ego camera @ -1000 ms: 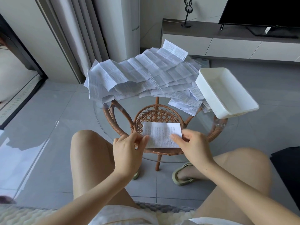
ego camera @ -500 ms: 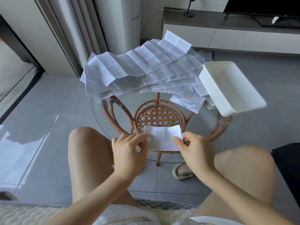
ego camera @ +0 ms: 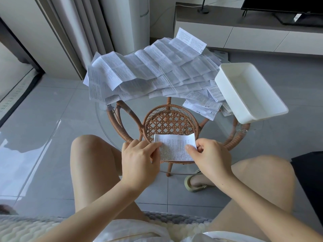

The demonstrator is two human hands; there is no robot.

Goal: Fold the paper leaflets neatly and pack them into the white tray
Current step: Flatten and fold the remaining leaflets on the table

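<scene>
A small folded leaflet (ego camera: 174, 148) with fine print lies at the near edge of the round glass table (ego camera: 104, 123). My left hand (ego camera: 139, 159) holds its left side, fingers bent over the edge. My right hand (ego camera: 208, 158) pinches its right side between thumb and fingers. A big pile of unfolded, creased leaflets (ego camera: 148, 74) covers the far half of the table. The white tray (ego camera: 248, 92) stands at the table's right, and I see nothing inside it. A few smaller folded leaflets (ego camera: 202, 103) lie just left of the tray.
The glass top rests on a rattan frame (ego camera: 169, 123). My bare knees flank the table's near edge, and a foot in a green sandal (ego camera: 194, 182) is under it. A TV cabinet (ego camera: 244, 30) runs along the back; curtains (ego camera: 82, 28) hang at the left.
The leaflet looks a little narrower and my hands have drawn closer together on it. The camera has tilted down slightly.
</scene>
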